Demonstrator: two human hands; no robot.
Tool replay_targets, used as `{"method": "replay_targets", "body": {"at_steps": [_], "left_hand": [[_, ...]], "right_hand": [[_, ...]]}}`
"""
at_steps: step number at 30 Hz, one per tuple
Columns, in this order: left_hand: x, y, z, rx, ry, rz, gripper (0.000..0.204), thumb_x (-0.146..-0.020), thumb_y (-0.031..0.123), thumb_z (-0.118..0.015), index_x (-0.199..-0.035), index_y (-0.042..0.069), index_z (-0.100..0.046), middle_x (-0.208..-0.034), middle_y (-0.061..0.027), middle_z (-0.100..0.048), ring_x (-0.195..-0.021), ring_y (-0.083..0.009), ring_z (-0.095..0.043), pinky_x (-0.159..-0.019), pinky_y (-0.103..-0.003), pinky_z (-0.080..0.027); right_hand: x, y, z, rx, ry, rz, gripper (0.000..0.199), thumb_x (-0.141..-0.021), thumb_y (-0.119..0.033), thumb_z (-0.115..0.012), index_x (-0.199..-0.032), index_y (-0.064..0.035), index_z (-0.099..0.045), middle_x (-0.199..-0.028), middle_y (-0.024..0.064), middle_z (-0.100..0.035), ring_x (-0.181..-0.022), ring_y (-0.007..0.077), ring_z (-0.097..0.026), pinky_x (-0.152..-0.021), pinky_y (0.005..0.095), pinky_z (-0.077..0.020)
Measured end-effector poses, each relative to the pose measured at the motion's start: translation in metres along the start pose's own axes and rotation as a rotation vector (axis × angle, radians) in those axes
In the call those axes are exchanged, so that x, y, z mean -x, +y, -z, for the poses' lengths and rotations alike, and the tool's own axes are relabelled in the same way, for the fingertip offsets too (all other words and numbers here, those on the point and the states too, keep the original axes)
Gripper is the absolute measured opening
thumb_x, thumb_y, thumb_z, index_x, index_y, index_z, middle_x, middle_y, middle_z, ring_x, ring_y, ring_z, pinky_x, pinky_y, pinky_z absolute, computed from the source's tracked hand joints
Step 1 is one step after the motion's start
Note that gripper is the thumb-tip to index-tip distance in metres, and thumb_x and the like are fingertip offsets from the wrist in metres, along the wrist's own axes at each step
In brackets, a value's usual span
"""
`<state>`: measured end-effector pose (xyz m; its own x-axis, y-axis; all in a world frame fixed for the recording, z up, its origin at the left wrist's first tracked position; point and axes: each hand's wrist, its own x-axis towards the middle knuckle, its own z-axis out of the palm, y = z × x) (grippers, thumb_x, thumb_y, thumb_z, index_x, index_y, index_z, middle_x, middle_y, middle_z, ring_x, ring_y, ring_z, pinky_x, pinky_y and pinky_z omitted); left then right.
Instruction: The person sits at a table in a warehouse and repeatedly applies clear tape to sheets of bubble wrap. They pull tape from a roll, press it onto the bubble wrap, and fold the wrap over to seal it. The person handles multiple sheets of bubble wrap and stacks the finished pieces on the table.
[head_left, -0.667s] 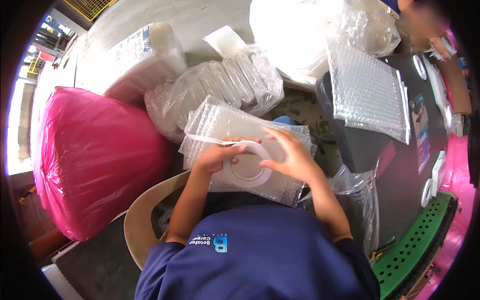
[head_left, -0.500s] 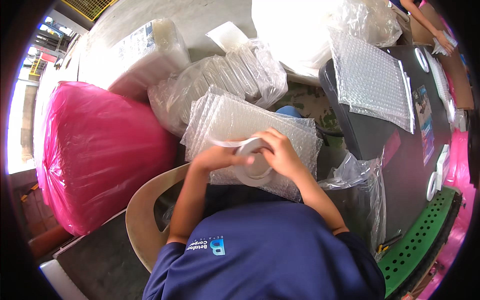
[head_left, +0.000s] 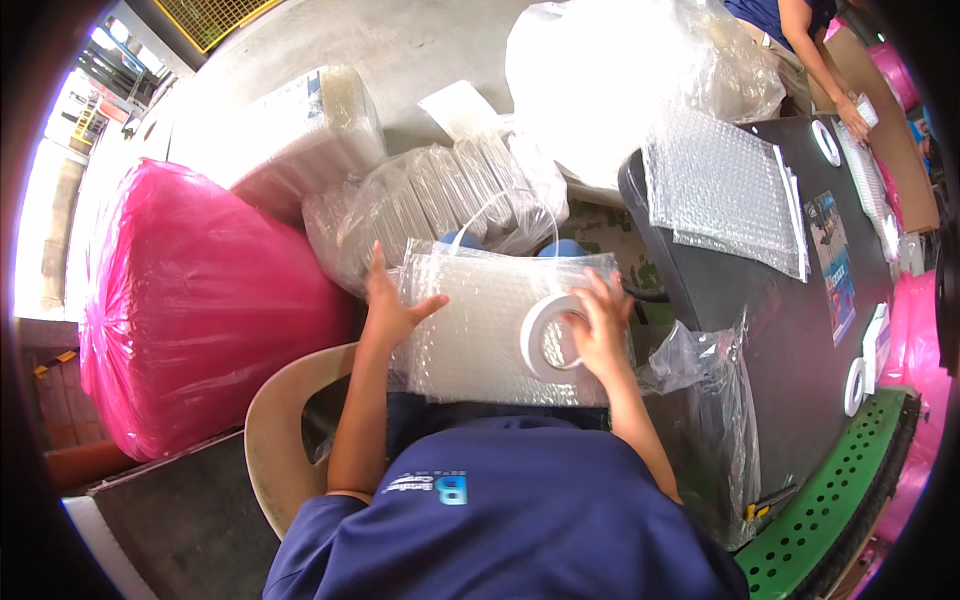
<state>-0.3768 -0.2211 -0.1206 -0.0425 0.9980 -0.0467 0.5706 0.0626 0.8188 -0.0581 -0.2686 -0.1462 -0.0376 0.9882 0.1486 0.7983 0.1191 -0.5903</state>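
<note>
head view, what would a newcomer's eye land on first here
The bulging pink bag on the left would likely catch the eye first, followed by the glaring white bundle at the top, right of centre. In the middle, the right hand holds a white tape roll over bubble-wrap sheets, with the left hand spread at their left edge.

Dark table (head_left: 775, 330) | bubble-wrap sheets (head_left: 718, 195) | white tape rolls (head_left: 834, 160) | printed leaflet (head_left: 831, 270)
</note>
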Motion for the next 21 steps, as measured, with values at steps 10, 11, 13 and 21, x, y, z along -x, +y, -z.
{"method": "replay_targets", "body": {"at_steps": [10, 11, 13, 21], "left_hand": [[0.043, 0.074, -0.004, -0.378, 0.081, 0.220, 0.053, -0.066, 0.021, -0.086, -0.106, -0.001, -0.060, -0.084, -0.0107, -0.061, -0.098, -0.0331, -0.053, -0.093, -0.052, -0.033], [0.047, 0.078, -0.001, -0.471, 0.039, 0.147, 0.042, -0.067, 0.015, -0.085, -0.098, 0.001, -0.060, -0.068, -0.0089, -0.059, -0.091, -0.0294, -0.057, -0.088, -0.046, -0.038], [0.046, 0.075, 0.028, 0.144, -0.069, 0.308, 0.037, -0.067, 0.011, -0.083, -0.093, 0.001, -0.058, -0.071, -0.0119, -0.060, -0.090, -0.0298, -0.058, -0.083, -0.043, -0.041], [0.056, 0.087, 0.044, -0.579, 0.463, -0.190, 0.057, -0.077, -0.001, -0.072, -0.127, 0.000, -0.046, -0.116, -0.0209, -0.051, -0.095, -0.0378, -0.058, -0.083, -0.045, -0.050]], "right_hand": [[-0.010, -0.011, -0.001, -0.285, 0.179, 0.148, 0.025, -0.088, -0.010, -0.060, -0.112, -0.0040, -0.055, -0.149, 0.0125, -0.040, -0.145, 0.0379, -0.019, -0.111, 0.0617, 0.0035], [-0.009, -0.026, 0.013, -0.201, 0.231, 0.180, 0.025, -0.088, -0.005, -0.057, -0.112, -0.0015, -0.053, -0.141, 0.0152, -0.049, -0.140, 0.0397, -0.031, -0.114, 0.0551, -0.0117], [-0.004, -0.039, 0.039, -0.292, 0.298, 0.260, 0.027, -0.086, -0.001, -0.056, -0.112, -0.0008, -0.053, -0.133, 0.0173, -0.054, -0.131, 0.0395, -0.043, -0.109, 0.0498, -0.0276], [-0.008, -0.083, 0.093, -0.276, 0.223, 0.361, 0.026, -0.079, 0.006, -0.062, -0.104, 0.0005, -0.061, -0.096, 0.0142, -0.066, -0.082, 0.0286, -0.067, -0.070, 0.0342, -0.0527]]}}
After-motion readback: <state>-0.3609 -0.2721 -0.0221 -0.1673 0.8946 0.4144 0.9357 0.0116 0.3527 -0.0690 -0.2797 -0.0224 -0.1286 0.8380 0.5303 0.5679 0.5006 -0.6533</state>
